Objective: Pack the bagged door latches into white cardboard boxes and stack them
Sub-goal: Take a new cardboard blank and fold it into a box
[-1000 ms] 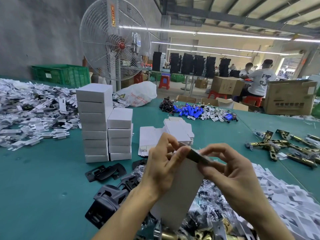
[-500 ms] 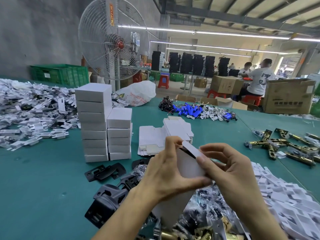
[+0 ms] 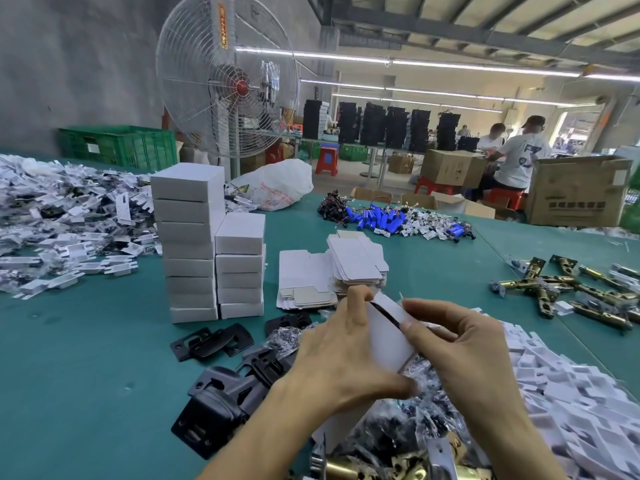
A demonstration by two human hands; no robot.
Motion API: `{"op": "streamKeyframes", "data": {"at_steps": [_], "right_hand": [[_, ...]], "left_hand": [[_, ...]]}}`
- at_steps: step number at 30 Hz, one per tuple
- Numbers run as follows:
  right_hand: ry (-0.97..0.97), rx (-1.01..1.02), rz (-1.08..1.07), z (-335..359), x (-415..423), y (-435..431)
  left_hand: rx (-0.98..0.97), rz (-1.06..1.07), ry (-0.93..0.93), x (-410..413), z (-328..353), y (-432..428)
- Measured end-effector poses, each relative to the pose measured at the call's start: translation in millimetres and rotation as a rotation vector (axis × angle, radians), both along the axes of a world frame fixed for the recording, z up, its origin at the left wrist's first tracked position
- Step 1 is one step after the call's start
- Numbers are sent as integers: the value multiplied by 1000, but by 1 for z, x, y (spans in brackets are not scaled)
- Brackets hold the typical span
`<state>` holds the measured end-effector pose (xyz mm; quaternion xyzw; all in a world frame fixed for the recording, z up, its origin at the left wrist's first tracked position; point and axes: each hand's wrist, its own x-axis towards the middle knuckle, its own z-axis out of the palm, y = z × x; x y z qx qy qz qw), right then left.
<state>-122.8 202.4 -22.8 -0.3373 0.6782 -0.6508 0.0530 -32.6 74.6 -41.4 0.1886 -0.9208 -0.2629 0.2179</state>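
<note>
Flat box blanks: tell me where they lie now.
Head view, mid-table: the flat box blanks lie just right of the stacked white boxes, beyond the held box.

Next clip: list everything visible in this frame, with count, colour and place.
stacked white boxes: two stacks, white, centre-left of table
flat box blanks: two piles, white, behind the hands
held box: one, white, between both hands
black latch plates: several, black, left of the hands
bagged latches: a heap, clear bags, under the hands
brass latches: several, brass, right side
blue cylinders: many, blue, far centre
white card pieces: two heaps, white, far left, near right
fan: one, white, behind table
crate: one, green, back left
table: one, teal
left hand: one, holds the box body
right hand: one, pinches the box flap
</note>
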Motion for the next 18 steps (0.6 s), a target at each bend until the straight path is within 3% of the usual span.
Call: {"op": "streamKeyframes", "data": {"at_steps": [18], "right_hand": [[66, -21, -60, 9, 7, 1]], "left_hand": [[-111, -68, 128, -2, 0, 1]]}}
